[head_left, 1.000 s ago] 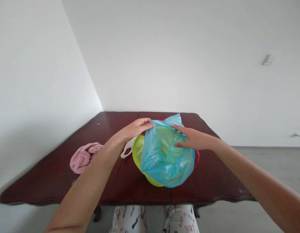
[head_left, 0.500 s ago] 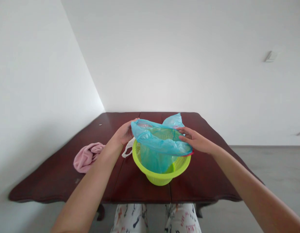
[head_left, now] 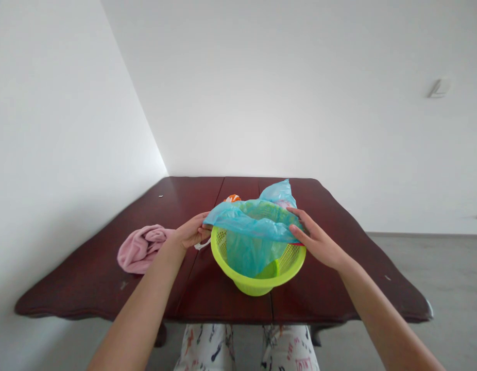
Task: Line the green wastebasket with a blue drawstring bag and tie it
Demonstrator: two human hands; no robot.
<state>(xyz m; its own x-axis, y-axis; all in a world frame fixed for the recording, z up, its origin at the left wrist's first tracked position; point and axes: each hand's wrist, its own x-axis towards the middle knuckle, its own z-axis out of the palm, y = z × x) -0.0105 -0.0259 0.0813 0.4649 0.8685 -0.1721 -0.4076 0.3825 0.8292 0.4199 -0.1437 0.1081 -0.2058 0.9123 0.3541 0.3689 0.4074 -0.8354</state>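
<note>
A translucent blue plastic bag (head_left: 250, 224) hangs into a yellow-green basket (head_left: 254, 286) with perforated sides, its mouth spread across the top. My left hand (head_left: 194, 230) is closed on the bag's left edge, beside the basket rim. On the other side my right hand (head_left: 310, 234) touches the bag's right edge, thumb and fingers spread apart. Something bright green (head_left: 270, 269) lies inside the basket, partly covered by the bag. Behind the basket stands another blue bag piece (head_left: 279, 191); whether it joins the first I cannot tell.
Everything stands on a dark red-brown wooden table (head_left: 331, 293). A bundled pink cloth (head_left: 140, 252) lies to the left. An orange-and-white item (head_left: 233, 198) shows behind the bag, and a white strap (head_left: 202, 246) sticks out under my left hand. Walls border the table's left and far sides.
My left hand has moved down and slightly left, bringing the bag's left edge lower toward the basket rim. The orange-and-white item behind has come into view. My right hand has shifted slightly.
</note>
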